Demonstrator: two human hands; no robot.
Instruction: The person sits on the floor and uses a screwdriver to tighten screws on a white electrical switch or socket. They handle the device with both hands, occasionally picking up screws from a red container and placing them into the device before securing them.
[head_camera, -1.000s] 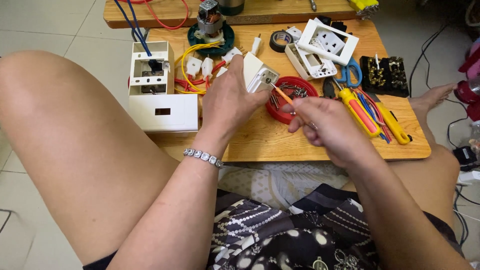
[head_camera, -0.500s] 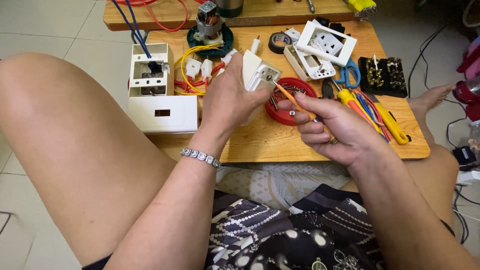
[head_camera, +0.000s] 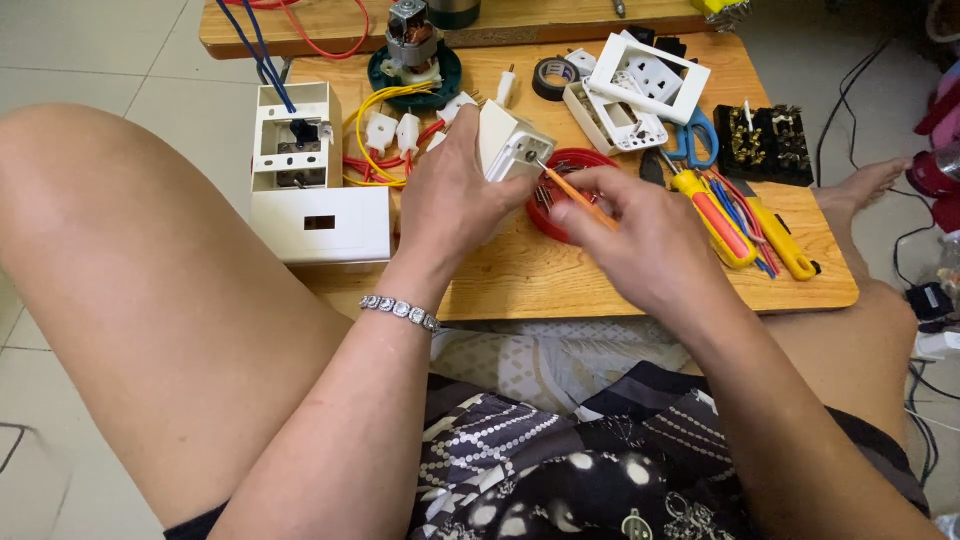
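My left hand (head_camera: 455, 200) grips a small white electrical module (head_camera: 512, 148) above a low wooden table (head_camera: 640, 285). My right hand (head_camera: 640, 235) holds a thin orange-handled screwdriver (head_camera: 572, 190), its tip set against the module's metal end. A silver bracelet (head_camera: 400, 311) sits on my left wrist. Under my right hand lies a red round tray (head_camera: 572, 160), mostly hidden by my fingers.
On the table lie a white box with a slot (head_camera: 320, 225), an open white enclosure (head_camera: 293, 135), yellow and red wires (head_camera: 385, 130), a motor on a green base (head_camera: 415, 55), black tape (head_camera: 555, 78), white socket frames (head_camera: 645, 85), blue scissors (head_camera: 695, 140), yellow-red screwdrivers (head_camera: 715, 210), a black terminal block (head_camera: 765, 140).
My right hand moved left and brought the screwdriver tip up to the module. The left hand has turned the module's metal end toward the screwdriver.
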